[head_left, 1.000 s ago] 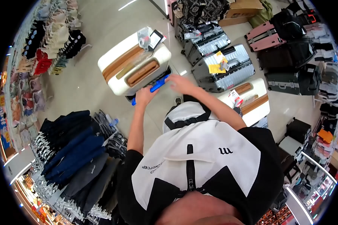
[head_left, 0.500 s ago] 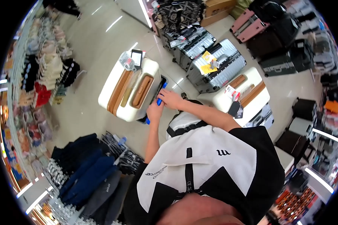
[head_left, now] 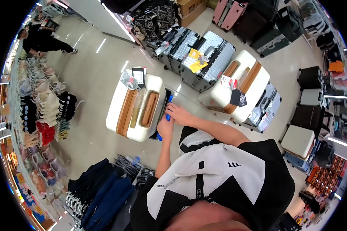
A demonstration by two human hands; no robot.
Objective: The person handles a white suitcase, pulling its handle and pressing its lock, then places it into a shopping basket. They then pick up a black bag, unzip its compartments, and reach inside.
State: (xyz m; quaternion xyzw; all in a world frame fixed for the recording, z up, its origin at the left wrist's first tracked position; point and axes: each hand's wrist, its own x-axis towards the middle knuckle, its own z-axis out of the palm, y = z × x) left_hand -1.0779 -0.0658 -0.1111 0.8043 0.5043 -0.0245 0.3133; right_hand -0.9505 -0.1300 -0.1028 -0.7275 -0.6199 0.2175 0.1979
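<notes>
A white suitcase (head_left: 155, 106) with brown trim and a brown carry handle stands upright on the floor in front of me, seen from above. Paper tags (head_left: 138, 77) hang at its far end. Along its near right side runs a blue-and-black bar (head_left: 168, 116). My left hand (head_left: 165, 129) is closed on this bar, with the thumb side close to my other hand. My right hand (head_left: 178, 114) lies over the same bar with its fingers curled. The hands partly hide the bar, so how it joins the suitcase cannot be made out.
Silver suitcases (head_left: 210, 57) and another white suitcase (head_left: 254, 82) stand ahead and to my right. Clothes racks (head_left: 98, 188) are at lower left, hanging underwear (head_left: 48, 102) at far left. A person in black (head_left: 46, 40) stands at upper left. More suitcases (head_left: 308, 111) line the right.
The view has shifted, so the white suitcase and both hands appear slightly lower and to the right. The person at upper left shows more fully. Both hands stay on the bar.
</notes>
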